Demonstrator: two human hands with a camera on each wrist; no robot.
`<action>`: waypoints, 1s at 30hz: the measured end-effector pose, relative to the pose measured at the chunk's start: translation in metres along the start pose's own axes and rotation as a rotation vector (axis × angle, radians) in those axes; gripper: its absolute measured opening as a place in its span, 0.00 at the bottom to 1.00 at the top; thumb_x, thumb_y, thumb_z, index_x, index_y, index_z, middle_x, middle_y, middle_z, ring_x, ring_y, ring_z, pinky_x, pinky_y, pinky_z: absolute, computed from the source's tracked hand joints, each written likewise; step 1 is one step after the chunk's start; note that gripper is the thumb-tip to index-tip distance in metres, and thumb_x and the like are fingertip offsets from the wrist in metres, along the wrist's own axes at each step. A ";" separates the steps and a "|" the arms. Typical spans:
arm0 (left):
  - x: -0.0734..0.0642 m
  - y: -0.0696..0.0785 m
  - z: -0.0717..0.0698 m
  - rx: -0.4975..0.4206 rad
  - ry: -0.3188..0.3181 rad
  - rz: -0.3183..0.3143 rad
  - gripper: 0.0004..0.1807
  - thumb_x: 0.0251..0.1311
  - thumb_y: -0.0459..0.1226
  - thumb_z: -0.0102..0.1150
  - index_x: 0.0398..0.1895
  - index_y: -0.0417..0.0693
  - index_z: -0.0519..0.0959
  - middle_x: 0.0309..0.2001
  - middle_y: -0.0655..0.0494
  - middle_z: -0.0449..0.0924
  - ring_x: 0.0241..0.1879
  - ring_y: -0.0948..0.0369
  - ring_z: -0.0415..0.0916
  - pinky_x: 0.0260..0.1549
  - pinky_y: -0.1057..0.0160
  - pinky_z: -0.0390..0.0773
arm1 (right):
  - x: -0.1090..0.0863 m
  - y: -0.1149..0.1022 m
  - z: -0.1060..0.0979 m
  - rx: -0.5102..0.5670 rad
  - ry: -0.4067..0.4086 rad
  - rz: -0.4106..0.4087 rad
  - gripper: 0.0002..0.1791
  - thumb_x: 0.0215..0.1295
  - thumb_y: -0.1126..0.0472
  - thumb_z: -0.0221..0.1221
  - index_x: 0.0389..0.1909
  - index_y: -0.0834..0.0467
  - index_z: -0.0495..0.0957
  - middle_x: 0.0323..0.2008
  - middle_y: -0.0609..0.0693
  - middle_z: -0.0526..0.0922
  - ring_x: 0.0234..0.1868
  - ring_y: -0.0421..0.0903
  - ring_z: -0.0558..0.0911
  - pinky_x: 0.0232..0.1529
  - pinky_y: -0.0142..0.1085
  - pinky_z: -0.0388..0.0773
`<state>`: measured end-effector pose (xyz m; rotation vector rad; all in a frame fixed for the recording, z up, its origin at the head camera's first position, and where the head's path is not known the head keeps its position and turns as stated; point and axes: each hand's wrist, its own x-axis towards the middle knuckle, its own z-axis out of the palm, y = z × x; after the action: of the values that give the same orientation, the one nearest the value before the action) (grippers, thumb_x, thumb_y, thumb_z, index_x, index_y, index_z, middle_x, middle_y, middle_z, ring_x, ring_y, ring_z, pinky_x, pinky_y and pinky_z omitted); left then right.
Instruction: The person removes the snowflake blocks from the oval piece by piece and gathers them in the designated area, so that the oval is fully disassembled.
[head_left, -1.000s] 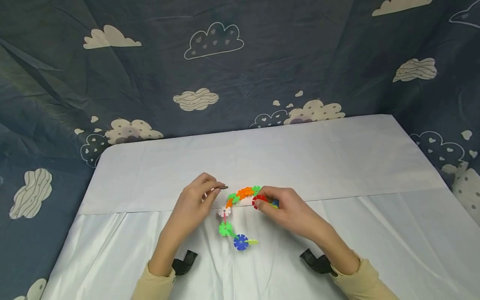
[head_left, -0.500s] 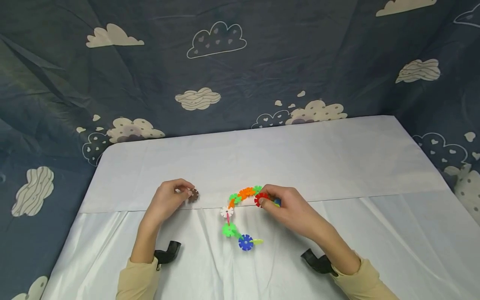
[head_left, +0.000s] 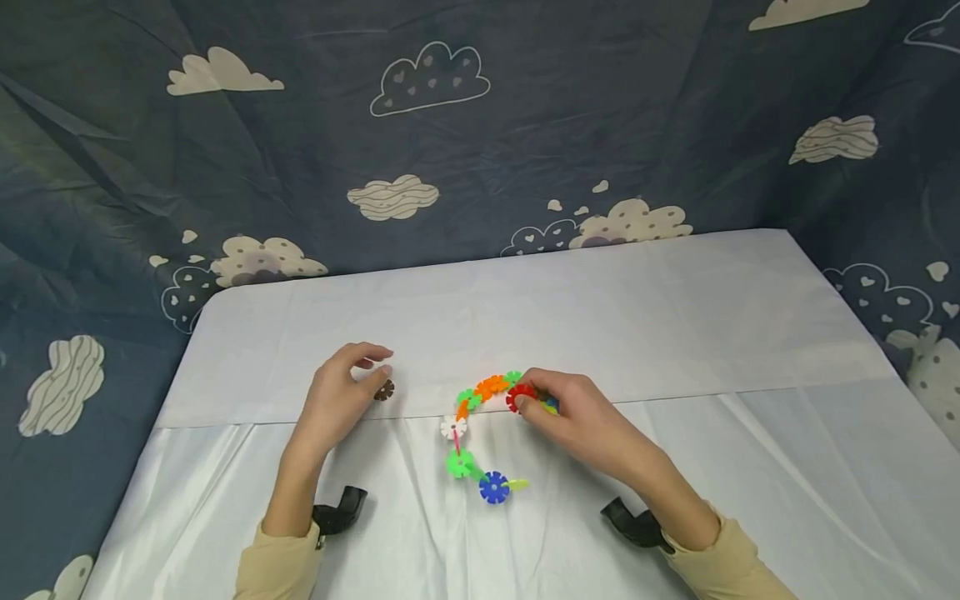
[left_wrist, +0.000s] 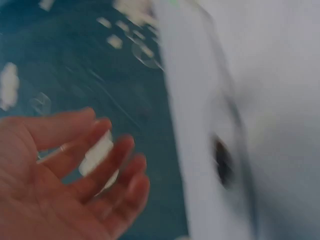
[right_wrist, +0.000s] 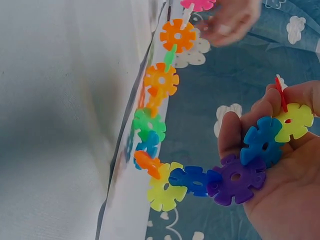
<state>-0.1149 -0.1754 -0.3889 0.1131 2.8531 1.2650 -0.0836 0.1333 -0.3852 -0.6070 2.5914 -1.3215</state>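
A small brown notched disc [head_left: 385, 390] lies on the white cloth. Just beside it hovers my left hand [head_left: 337, 400], fingers apart and holding nothing; the left wrist view shows a gap between these fingers and the blurred dark disc [left_wrist: 222, 162]. My right hand [head_left: 581, 414] pinches a red notched disc [head_left: 519, 397] between thumb and finger. That disc joins a yellow one [right_wrist: 295, 122] at the end of a colourful chain of interlocking discs. In the right wrist view, part of the chain, with a purple disc [right_wrist: 236, 179], runs past my palm. The chain curves round to a blue disc [head_left: 494, 487].
White cloth [head_left: 675, 317] covers the table. A dark curtain [head_left: 300, 167] printed with clouds hangs behind it and at both sides. Black wrist mounts [head_left: 339, 510] stick out from both forearms, close above the cloth.
My left hand has moved left, away from the chain, carrying the brown disc, then let go of it on the cloth. My right hand keeps hold of the red disc, almost still.
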 end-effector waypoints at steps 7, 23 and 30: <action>-0.021 0.052 0.030 -0.168 -0.247 0.154 0.04 0.68 0.42 0.59 0.39 0.57 0.83 0.37 0.60 0.82 0.36 0.60 0.76 0.36 0.58 0.76 | -0.003 -0.004 0.004 -0.025 -0.020 -0.070 0.04 0.71 0.60 0.56 0.41 0.51 0.79 0.35 0.41 0.80 0.38 0.39 0.77 0.42 0.37 0.78; -0.030 0.063 0.071 -0.286 -0.368 0.198 0.07 0.69 0.44 0.58 0.31 0.59 0.80 0.30 0.54 0.82 0.29 0.55 0.79 0.28 0.61 0.77 | -0.005 -0.010 0.014 -0.185 -0.037 -0.109 0.05 0.68 0.56 0.60 0.37 0.46 0.72 0.28 0.36 0.72 0.29 0.38 0.72 0.30 0.33 0.70; -0.026 0.055 0.068 -0.288 -0.349 0.248 0.05 0.69 0.42 0.58 0.34 0.62 0.82 0.27 0.53 0.80 0.27 0.54 0.77 0.26 0.62 0.74 | -0.003 -0.005 0.003 -0.142 -0.113 -0.089 0.07 0.67 0.48 0.62 0.44 0.40 0.80 0.41 0.27 0.79 0.43 0.34 0.77 0.48 0.40 0.74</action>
<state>-0.0821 -0.0902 -0.3937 0.6285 2.3924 1.5077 -0.0787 0.1301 -0.3830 -0.8050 2.6084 -1.0983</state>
